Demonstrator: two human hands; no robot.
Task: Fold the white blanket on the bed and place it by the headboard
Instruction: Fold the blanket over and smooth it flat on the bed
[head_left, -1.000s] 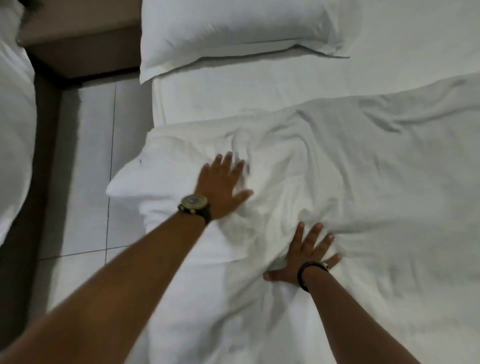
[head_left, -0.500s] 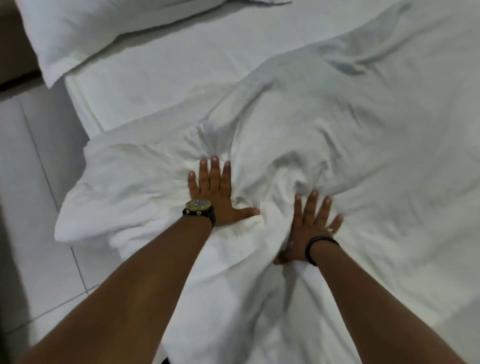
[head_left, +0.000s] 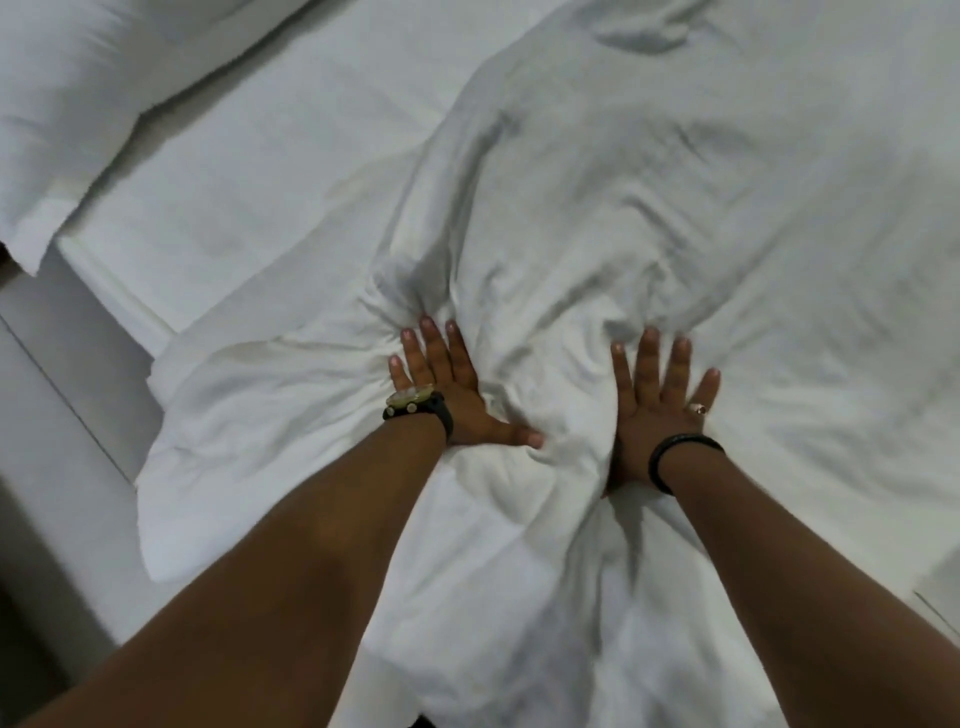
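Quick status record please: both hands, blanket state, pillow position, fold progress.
left hand: flat, palm down on blanket, wristwatch on wrist
right hand: flat, fingers spread, pressing blanket
white blanket: spread, wrinkled, bunched between hands
pillow: top left, apart from blanket
fold: not yet neat

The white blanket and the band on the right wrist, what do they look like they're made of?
White blanket: soft woven fabric, probably cotton, matte; it creases and bunches under both hands. Band on the right wrist: black, smooth, slight sheen, possibly rubber or leather.
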